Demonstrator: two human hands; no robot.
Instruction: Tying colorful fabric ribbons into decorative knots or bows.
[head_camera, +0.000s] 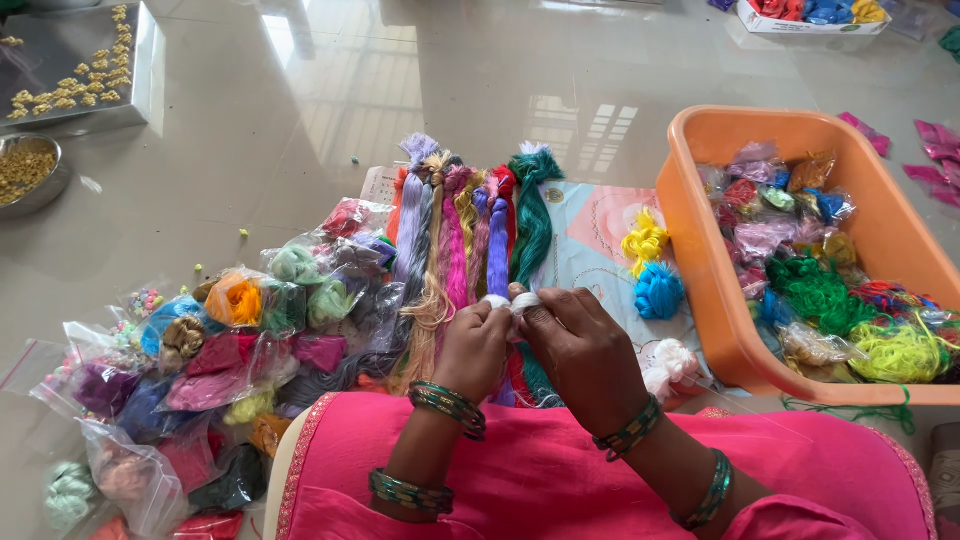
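Observation:
My left hand (472, 347) and my right hand (580, 350) meet above my lap, both pinching a small bundle of white thread (510, 301) between the fingertips. Just beyond them lies a row of long thread skeins (470, 225) in lilac, pink, purple, yellow, red and teal, laid side by side on the floor. A yellow skein (645, 240) and a blue skein (658, 291) rest on a printed sheet (590, 230) to the right. A white thread puff (672, 364) sits by my right wrist. Both wrists wear green bangles over a pink garment.
An orange plastic tub (700, 250) full of bagged coloured threads stands on the right. A heap of small plastic bags with thread (210, 370) spreads at the left. A metal tray (140, 75) and bowl (45, 185) of gold beads sit far left. A white box (810, 22) is at the back.

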